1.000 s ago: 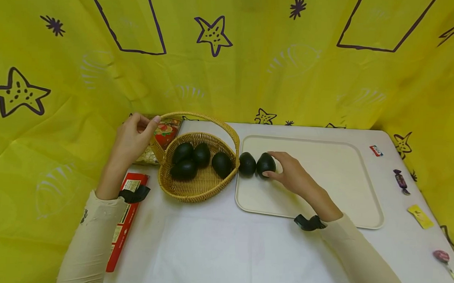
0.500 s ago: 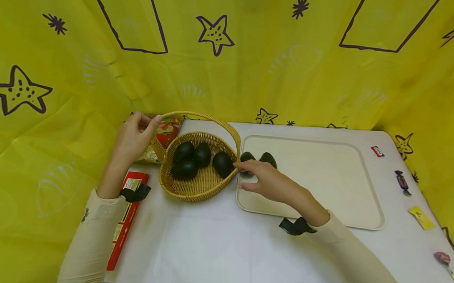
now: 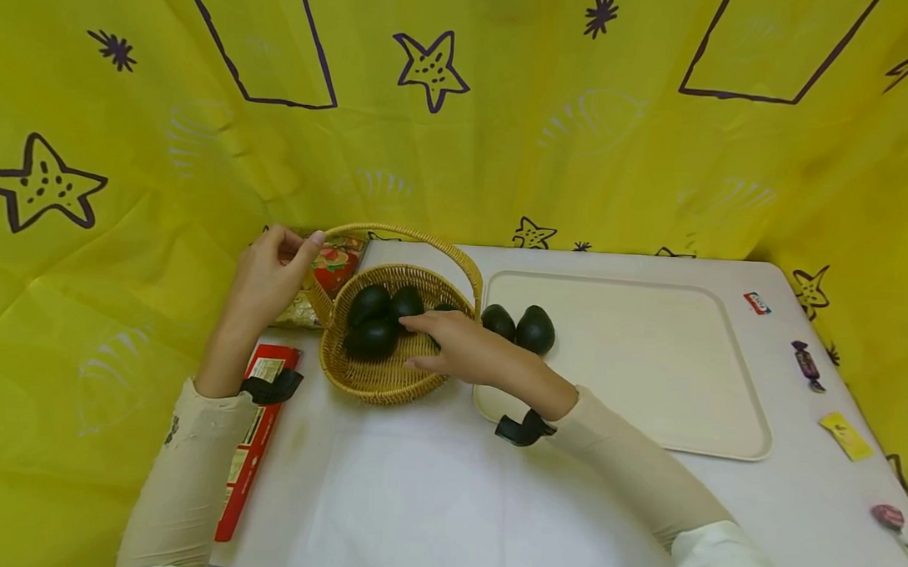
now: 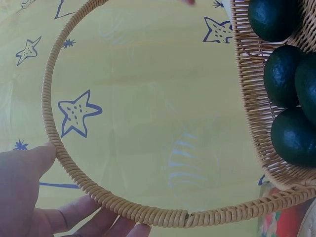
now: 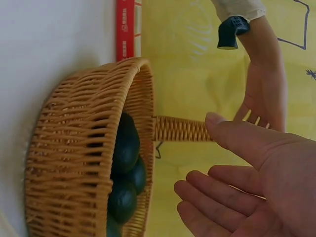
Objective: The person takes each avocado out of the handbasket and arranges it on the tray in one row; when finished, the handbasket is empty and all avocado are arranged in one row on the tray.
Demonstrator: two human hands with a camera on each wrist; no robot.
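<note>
Reaching into the basket [image 3: 360,380], the right hand [image 3: 452,346] hovers open-fingered over the avocados [image 3: 378,318] — holding nothing. Left hand [image 3: 262,281] grips the handle [image 3: 418,236]; best close gently round one fruit — steadying the basket.

Red box [image 3: 249,443] — table's [image 3: 416,499] left edge, wrapped candies [image 3: 806,361] (right), yellow curtain [image 3: 505,110]

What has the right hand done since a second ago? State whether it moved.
Yes. The right hand moved left, off the tray, over the basket.

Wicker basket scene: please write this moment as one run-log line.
left hand: grips basket handle | right hand: open over avocados in wicker basket | tray: two avocados
</note>
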